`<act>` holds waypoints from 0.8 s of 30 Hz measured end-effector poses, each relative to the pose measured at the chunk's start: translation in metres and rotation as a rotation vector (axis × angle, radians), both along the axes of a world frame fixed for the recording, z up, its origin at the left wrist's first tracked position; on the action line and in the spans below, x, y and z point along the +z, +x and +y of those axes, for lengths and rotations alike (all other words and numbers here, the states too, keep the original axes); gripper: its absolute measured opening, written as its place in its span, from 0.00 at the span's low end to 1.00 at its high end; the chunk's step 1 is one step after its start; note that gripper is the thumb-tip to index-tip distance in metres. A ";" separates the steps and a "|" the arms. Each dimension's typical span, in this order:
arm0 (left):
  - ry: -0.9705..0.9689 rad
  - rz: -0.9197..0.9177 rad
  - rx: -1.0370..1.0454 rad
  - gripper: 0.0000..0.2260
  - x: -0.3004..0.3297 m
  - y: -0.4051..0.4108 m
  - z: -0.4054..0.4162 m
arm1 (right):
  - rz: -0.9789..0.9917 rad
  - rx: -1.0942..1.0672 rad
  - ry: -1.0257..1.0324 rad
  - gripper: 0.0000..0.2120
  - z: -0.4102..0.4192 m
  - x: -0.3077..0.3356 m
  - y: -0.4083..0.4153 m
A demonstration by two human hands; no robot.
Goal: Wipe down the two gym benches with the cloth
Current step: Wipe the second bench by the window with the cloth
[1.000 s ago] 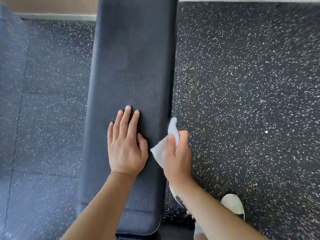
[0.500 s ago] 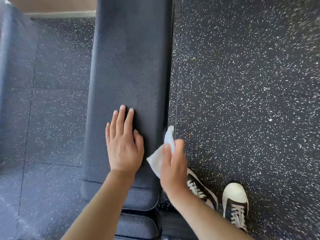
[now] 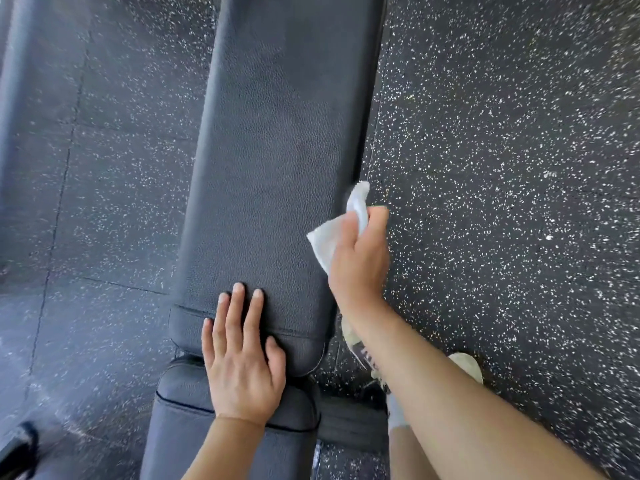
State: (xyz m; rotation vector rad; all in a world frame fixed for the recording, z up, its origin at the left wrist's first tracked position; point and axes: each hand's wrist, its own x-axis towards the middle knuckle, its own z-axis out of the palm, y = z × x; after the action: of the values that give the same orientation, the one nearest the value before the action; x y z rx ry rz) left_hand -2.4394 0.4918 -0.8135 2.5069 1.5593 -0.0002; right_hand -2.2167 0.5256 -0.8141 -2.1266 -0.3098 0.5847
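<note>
On the near end of the bench (image 3: 277,161), the left hand (image 3: 242,368) lies flat, palm down. Its fingers (image 3: 234,317) are straight and close together, pressing on the black pad, with the thumb out to the right side. The hand spans the gap between the long back pad and the shorter seat pad (image 3: 183,410) below it; fingertips rest on the back pad, the heel of the palm on the seat pad. It holds nothing.

At the bench's right edge, the right hand (image 3: 360,258) grips the white cloth (image 3: 329,237). The fingers are curled round it, thumb on top; one corner of the cloth sticks up past the fingertips, another fans out to the left over the pad's right edge. The cloth lies against that edge; whether it presses on the side face cannot be told, as the hand is blurred.

The bench runs lengthwise away from the viewer over a dark speckled floor (image 3: 502,168). No containers are present. Below the right forearm, two shoes (image 3: 464,363) stand on the floor just beside the bench's right side, partly hidden by the arm. A second padded edge (image 3: 10,81) shows at the far left, blurred.
</note>
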 end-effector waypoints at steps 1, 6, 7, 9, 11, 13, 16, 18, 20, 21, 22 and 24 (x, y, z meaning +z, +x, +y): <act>0.006 -0.006 0.000 0.35 -0.001 0.000 0.000 | -0.087 0.018 -0.013 0.09 0.018 -0.001 0.016; 0.018 -0.012 0.005 0.35 -0.003 -0.001 0.000 | -0.482 0.332 -0.094 0.10 0.039 -0.002 0.035; 0.022 -0.015 -0.001 0.35 -0.003 -0.001 0.000 | -0.578 0.433 -0.115 0.10 0.036 0.000 0.030; 0.028 -0.022 -0.012 0.35 -0.003 0.000 0.000 | -0.763 0.642 -0.112 0.09 0.028 0.003 0.011; 0.035 -0.031 -0.009 0.34 -0.003 -0.001 0.000 | -0.854 0.865 -0.049 0.07 0.021 0.008 -0.020; 0.046 -0.056 -0.003 0.32 -0.003 -0.002 -0.001 | -0.847 1.070 0.013 0.06 0.013 0.013 -0.045; 0.057 -0.081 0.003 0.31 -0.002 0.000 0.000 | -0.904 1.307 0.099 0.03 0.012 0.019 -0.034; 0.059 -0.074 0.003 0.31 -0.001 0.000 -0.001 | -1.013 1.407 0.163 0.02 0.027 0.023 0.001; 0.066 -0.071 -0.006 0.31 0.000 0.001 -0.001 | -1.093 1.349 0.073 0.06 0.059 0.027 0.045; 0.068 -0.069 -0.009 0.31 0.000 0.000 -0.001 | -1.077 1.268 -0.036 0.10 0.079 0.028 0.066; 0.067 -0.069 -0.010 0.31 -0.001 0.000 -0.001 | -1.024 1.164 -0.153 0.13 0.099 0.029 0.084; 0.059 -0.073 -0.007 0.32 -0.001 -0.001 -0.001 | -0.904 0.969 -0.307 0.14 0.127 0.028 0.103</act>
State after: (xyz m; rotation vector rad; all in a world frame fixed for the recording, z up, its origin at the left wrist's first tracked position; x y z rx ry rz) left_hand -2.4400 0.4906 -0.8149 2.5269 1.5432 0.1374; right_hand -2.1134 0.6521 -0.7861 -2.3291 -1.9080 0.1229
